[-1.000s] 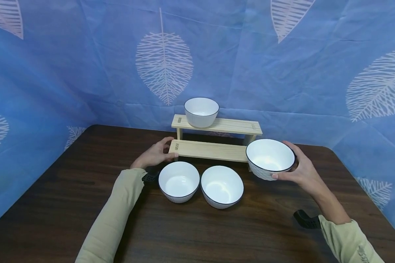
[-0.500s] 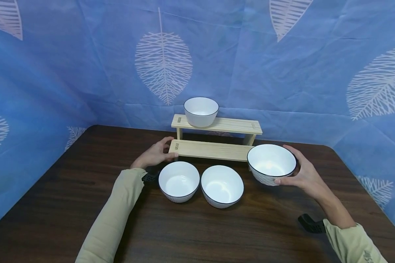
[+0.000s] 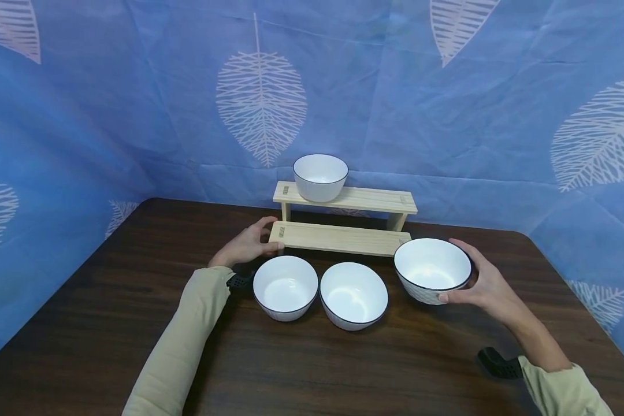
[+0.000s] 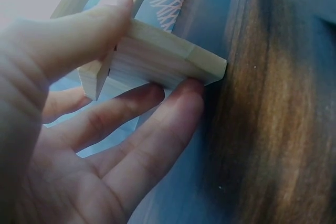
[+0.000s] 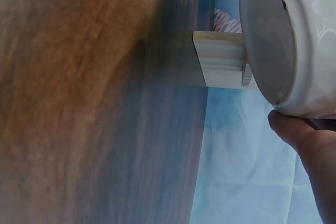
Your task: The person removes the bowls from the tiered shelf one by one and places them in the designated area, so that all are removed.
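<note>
My right hand (image 3: 486, 286) grips a white bowl (image 3: 431, 266) with a dark rim by its right side, thumb low on the wall. In the right wrist view the bowl's underside (image 5: 268, 40) shows, raised off the table. The bowl is just right of and in front of the lower wooden shelf (image 3: 338, 238). At that shelf's left end, my left hand (image 3: 247, 242) holds on. In the left wrist view the thumb lies at the board's edge and the fingertips touch the end support (image 4: 157, 59). A similar bowl (image 3: 320, 176) sits on the upper shelf (image 3: 369, 199), left part.
Two more white bowls stand side by side on the dark wooden table (image 3: 312, 370), in front of the lower shelf: a left bowl (image 3: 285, 286) and a right bowl (image 3: 353, 294). A blue cloth (image 3: 364, 86) with white leaf prints hangs close behind the shelves.
My right hand has brought its bowl toward me and slightly right, so the lower shelf's right end now shows. My left hand stays at the shelf's left end.
</note>
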